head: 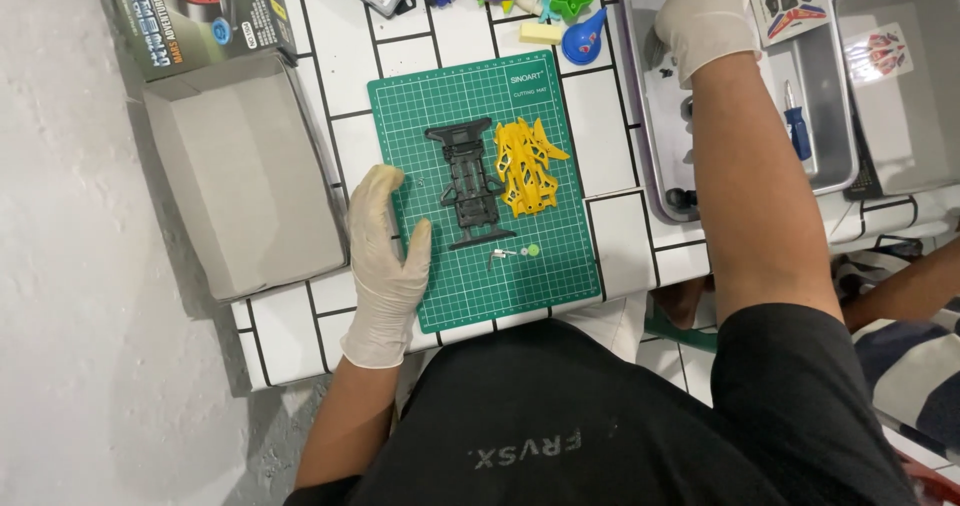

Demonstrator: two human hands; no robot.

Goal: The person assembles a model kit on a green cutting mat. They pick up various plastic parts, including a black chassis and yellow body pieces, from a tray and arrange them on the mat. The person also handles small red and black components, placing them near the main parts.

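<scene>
A green cutting mat lies on the white tiled table. On it sit a black toy-car chassis and a yellow plastic body frame side by side, touching. Small metal and green parts lie just below them. My left hand, in a pale glove, rests flat on the mat's left edge, fingers apart, holding nothing. My right hand, also gloved, reaches into a grey metal tray at the upper right; whether it holds anything is hidden.
An open grey cardboard box with its printed lid stands at the left. A blue-handled screwdriver lies in the tray. A second tray holds a sticker sheet. Colourful toy parts crowd the far edge.
</scene>
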